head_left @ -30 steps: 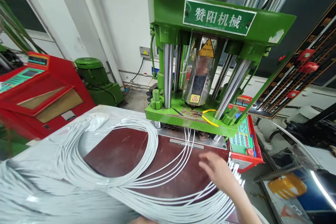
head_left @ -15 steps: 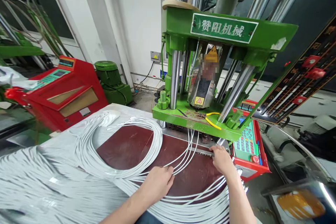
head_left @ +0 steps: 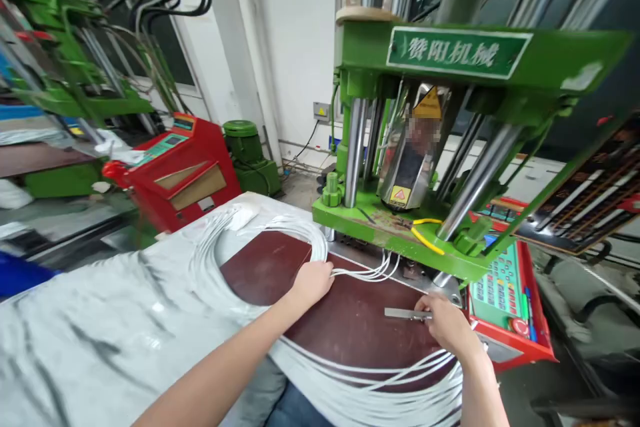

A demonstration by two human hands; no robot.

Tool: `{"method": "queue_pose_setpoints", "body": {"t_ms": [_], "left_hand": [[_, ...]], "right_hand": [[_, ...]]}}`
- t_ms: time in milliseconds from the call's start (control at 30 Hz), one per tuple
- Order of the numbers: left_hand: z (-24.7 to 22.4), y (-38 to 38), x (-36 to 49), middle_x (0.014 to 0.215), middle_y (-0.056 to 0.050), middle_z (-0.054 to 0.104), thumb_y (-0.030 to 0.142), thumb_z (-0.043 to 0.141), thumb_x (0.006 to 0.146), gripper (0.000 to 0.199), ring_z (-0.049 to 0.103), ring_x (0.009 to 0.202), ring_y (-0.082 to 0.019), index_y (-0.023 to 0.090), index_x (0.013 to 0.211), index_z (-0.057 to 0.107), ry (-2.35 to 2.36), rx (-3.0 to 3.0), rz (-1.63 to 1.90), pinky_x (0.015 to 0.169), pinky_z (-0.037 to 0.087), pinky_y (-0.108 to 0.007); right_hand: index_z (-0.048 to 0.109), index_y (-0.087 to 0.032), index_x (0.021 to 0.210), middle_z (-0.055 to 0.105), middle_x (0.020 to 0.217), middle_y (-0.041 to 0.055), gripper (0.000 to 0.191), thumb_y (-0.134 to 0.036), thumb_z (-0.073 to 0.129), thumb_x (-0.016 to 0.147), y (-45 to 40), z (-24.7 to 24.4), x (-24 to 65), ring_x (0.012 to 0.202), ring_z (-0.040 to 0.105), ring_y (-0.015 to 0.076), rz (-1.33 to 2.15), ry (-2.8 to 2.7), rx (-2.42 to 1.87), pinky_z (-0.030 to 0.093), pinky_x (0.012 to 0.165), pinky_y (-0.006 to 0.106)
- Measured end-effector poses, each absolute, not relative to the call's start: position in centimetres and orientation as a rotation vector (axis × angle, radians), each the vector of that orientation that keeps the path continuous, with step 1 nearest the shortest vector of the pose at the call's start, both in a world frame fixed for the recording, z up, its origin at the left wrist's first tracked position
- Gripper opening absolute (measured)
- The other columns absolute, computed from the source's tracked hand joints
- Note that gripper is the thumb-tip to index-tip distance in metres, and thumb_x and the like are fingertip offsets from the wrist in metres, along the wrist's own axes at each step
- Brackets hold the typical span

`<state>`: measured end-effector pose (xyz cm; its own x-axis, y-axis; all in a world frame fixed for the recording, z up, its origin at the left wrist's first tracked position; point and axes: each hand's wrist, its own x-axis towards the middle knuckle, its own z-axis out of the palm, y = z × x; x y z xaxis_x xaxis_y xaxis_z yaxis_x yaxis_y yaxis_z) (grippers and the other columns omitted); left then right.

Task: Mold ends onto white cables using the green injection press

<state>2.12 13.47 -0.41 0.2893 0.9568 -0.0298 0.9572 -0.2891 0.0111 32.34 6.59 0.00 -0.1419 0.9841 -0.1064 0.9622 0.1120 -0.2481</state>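
Note:
My left hand (head_left: pixel 314 281) is closed round a few white cables (head_left: pixel 367 275), whose far ends run under the green press (head_left: pixel 365 225). The cables bend sideways between the hand and the press. In my right hand (head_left: pixel 447 321) is a flat metal strip (head_left: pixel 403 313), gripped at one end and pointing left above the dark red board (head_left: pixel 350 330). A coil of white cable (head_left: pixel 203 273) lies left of my left hand. More white cables (head_left: pixel 390 380) curve across the board's near side, below my right forearm.
Yellow-handled pliers (head_left: pixel 425 235) rest on the press's green plate. A red control box with a keypad (head_left: pixel 500 280) stands right of the press. White sheeting (head_left: pixel 100 333) spreads at the left. Behind are a red cabinet (head_left: pixel 200 173) and a green motor (head_left: pixel 243 143).
My left hand has moved toward the press, bending the cables sideways. My right hand has drawn the metal strip away from the press's front edge. The view has turned left.

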Motion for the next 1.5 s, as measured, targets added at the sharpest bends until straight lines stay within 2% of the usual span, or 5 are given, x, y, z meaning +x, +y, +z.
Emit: {"method": "queue_pose_setpoints", "body": {"t_ms": [300,533,733,833,1500], "left_hand": [[-1.0,8.8,2.9,0.081,-0.017,0.068,0.068,0.043,0.081,0.061,0.066,0.076,-0.031,0.010,0.090,0.061,1.665,2.517,-0.008,0.065,0.047,-0.037],[0.5,3.3,-0.2,0.091,-0.004,0.062,0.040,0.052,0.089,0.021,0.059,0.093,-0.023,0.019,0.088,0.055,1.134,2.611,0.144,0.078,0.045,-0.033],[-0.4,2.0,-2.3,0.101,-0.003,0.055,0.036,0.069,0.078,0.028,0.053,0.100,-0.024,0.022,0.099,0.057,1.023,2.523,0.146,0.089,0.040,-0.036],[-0.2,2.0,-2.5,0.096,-0.002,0.054,0.024,0.059,0.086,0.005,0.053,0.094,-0.021,0.021,0.090,0.059,0.968,2.573,0.163,0.084,0.039,-0.033],[1.6,2.8,-2.7,0.090,-0.001,0.058,0.026,0.048,0.091,0.010,0.054,0.086,-0.017,0.020,0.087,0.054,0.870,2.388,0.178,0.075,0.039,-0.026]], "right_hand": [[0.060,-0.019,0.107,0.061,0.109,0.0087,0.027,-0.015,0.055,0.080,6.8,-0.8,28.3,0.108,0.052,0.0265,0.240,-2.276,-1.592,0.041,0.093,0.040],[0.064,-0.023,0.088,0.065,0.088,0.0024,0.024,-0.041,0.049,0.093,1.9,0.9,30.0,0.085,0.060,0.0192,0.502,-2.238,-1.665,0.045,0.076,0.031],[0.054,-0.020,0.068,0.057,0.068,0.0004,0.037,-0.045,0.046,0.095,-0.5,0.6,32.2,0.069,0.055,0.0174,0.306,-2.123,-1.818,0.039,0.064,0.028],[0.052,-0.019,0.068,0.055,0.065,-0.0008,0.037,-0.043,0.045,0.096,-1.9,2.1,32.2,0.063,0.052,0.0147,0.243,-2.050,-1.738,0.036,0.062,0.027],[0.062,-0.023,0.088,0.066,0.071,0.0011,0.033,-0.047,0.040,0.095,-2.0,4.2,31.3,0.065,0.064,0.0197,0.021,-2.196,-1.885,0.042,0.058,0.028]]}}
